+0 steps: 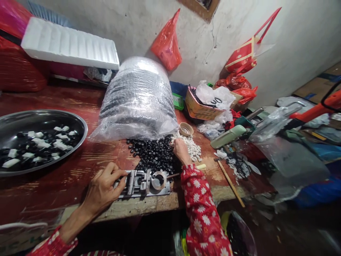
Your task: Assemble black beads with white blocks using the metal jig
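My left hand is closed on the left end of a metal jig, thumb and forefinger pinching there. The jig lies along the table's front edge, with a round ring clamp on its right side and a thin rod handle with a pale yellow grip. My right hand reaches down where a heap of small black round parts meets a pile of small white pieces. Its fingers are curled together, and whatever lies between the fingertips is hidden.
A metal basin of black and white pieces stands left. Behind the heap bulges a plastic-wrapped sack. A small round dish, a pale green bottle-like object and a wooden-handled hammer lie to the right.
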The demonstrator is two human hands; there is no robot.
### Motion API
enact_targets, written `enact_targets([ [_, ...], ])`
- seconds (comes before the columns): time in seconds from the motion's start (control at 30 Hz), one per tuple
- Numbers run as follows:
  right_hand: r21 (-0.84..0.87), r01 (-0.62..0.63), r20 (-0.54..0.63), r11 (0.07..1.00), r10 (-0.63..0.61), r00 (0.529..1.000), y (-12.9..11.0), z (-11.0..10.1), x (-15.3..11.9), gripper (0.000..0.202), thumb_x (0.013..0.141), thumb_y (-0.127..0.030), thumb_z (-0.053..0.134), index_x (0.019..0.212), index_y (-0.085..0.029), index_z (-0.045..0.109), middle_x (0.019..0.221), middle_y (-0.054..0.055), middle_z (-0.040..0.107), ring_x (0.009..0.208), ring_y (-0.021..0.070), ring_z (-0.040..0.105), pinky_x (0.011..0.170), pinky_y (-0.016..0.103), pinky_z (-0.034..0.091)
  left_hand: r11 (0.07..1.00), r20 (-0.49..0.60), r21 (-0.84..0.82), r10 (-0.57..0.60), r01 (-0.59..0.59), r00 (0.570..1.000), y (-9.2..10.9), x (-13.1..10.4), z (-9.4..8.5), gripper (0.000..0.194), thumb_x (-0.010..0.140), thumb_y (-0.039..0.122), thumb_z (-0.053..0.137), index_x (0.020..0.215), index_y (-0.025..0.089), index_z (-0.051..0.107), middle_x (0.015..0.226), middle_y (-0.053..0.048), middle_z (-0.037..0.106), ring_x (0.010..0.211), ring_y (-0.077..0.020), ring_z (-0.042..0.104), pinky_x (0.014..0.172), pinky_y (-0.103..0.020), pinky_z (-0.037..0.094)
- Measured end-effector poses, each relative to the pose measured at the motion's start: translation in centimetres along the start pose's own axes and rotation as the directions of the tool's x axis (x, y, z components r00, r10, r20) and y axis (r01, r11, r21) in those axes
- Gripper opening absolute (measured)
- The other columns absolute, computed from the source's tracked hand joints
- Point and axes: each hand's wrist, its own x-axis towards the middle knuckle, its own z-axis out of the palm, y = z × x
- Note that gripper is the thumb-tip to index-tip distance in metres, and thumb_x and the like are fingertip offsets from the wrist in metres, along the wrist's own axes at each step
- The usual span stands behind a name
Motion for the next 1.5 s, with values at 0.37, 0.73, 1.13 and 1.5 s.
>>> enact_targets([
  [0.37,0.396,0.292,-0.269,0.871,-0.194,0.944,-6.8,-2.2,-12.0,0.018,0.107,-0.021,0.047,0.108,-0.021,0.064,0.104,0.010,0.072,0.094,0.0226,0.066,0.086,0.032,0.049,0.998,-0.029,-0.062,-0.008,0.006,1.000,0.2,-0.3,-0.1,0.018,0.101,0.027,0.059,0.106,0.022,0.075,0.094,-0.002,0.056,0.085,-0.0154,0.059,0.081,-0.029,0.047],
  [0.73,0.199,0.375,-0.259,0.906,-0.320,0.911,-16.6,2.6,-20.8,0.021,0.105,-0.009,0.046,0.104,-0.021,0.062,0.089,0.008,0.064,0.084,0.0263,0.058,0.074,0.038,0.044,0.989,-0.044,-0.143,-0.031,0.025,0.999,0.2,-0.4,-0.4,0.021,0.102,0.026,0.056,0.106,0.021,0.075,0.093,-0.004,0.058,0.087,-0.0164,0.058,0.080,-0.029,0.050],
  [1.13,0.201,0.386,-0.275,0.900,-0.326,0.904,-15.1,2.4,-19.9,0.013,0.105,-0.033,0.066,0.097,-0.024,0.069,0.089,0.006,0.067,0.086,0.0260,0.051,0.075,0.039,0.035,0.983,-0.077,-0.182,-0.023,0.009,0.997,0.4,-0.3,-0.4,0.022,0.103,0.020,0.052,0.108,0.019,0.074,0.093,-0.003,0.059,0.086,-0.0137,0.061,0.079,-0.025,0.053],
  [1.5,0.233,0.458,-0.249,0.858,-0.402,0.881,-13.8,0.6,-19.5,0.012,0.107,-0.031,0.062,0.105,-0.026,0.073,0.091,0.005,0.069,0.088,0.0247,0.052,0.076,0.039,0.036,0.976,-0.051,-0.220,-0.020,0.008,0.998,-0.1,-0.5,-0.4,0.017,0.103,0.021,0.057,0.110,0.020,0.072,0.096,-0.003,0.058,0.091,-0.0138,0.061,0.083,-0.026,0.052],
])
